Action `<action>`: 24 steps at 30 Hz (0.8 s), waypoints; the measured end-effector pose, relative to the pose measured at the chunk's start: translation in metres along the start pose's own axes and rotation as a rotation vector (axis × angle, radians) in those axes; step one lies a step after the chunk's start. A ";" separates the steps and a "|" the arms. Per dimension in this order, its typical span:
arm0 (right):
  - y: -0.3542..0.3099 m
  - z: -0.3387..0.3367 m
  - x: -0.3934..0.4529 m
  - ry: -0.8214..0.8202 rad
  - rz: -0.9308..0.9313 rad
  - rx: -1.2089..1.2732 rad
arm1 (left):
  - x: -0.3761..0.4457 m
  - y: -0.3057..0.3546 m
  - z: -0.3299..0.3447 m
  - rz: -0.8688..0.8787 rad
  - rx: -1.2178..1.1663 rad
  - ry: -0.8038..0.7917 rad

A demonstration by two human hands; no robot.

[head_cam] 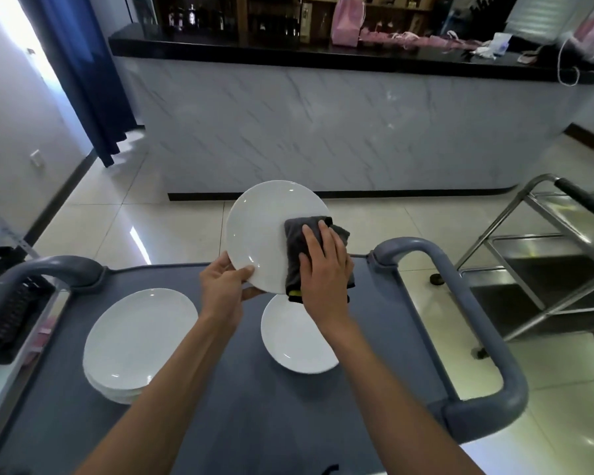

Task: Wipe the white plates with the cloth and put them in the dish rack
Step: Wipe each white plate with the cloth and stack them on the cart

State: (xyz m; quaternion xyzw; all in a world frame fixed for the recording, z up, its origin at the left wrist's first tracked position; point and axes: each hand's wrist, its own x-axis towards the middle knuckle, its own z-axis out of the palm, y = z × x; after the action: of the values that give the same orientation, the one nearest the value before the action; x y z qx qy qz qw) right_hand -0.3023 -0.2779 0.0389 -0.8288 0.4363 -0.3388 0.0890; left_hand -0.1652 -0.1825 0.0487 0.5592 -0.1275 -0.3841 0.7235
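Observation:
I hold a white plate tilted up above the grey cart top. My left hand grips its lower left rim, thumb on the face. My right hand presses a folded dark grey cloth flat against the plate's right side, fingers straight. A single white plate lies on the cart below my right hand. A stack of white plates sits at the cart's left. A black dish rack stands off the cart's left edge.
The cart has raised grey handles at left and right. A steel trolley stands to the right on the tiled floor. A marble-fronted counter with a black top runs across ahead.

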 end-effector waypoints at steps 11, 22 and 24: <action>-0.007 -0.004 -0.039 -0.080 -0.053 0.167 | -0.014 0.004 0.031 0.080 0.051 0.025; 0.042 -0.016 -0.028 0.059 -0.196 0.075 | -0.026 0.004 0.031 0.071 0.071 0.029; 0.048 -0.021 -0.017 0.087 -0.183 0.073 | -0.029 0.005 0.033 0.060 0.081 0.013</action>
State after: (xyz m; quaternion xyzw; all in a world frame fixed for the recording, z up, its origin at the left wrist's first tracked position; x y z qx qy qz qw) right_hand -0.3541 -0.2905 0.0255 -0.8460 0.3494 -0.3968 0.0687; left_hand -0.2028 -0.1859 0.0717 0.5864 -0.1549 -0.3534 0.7122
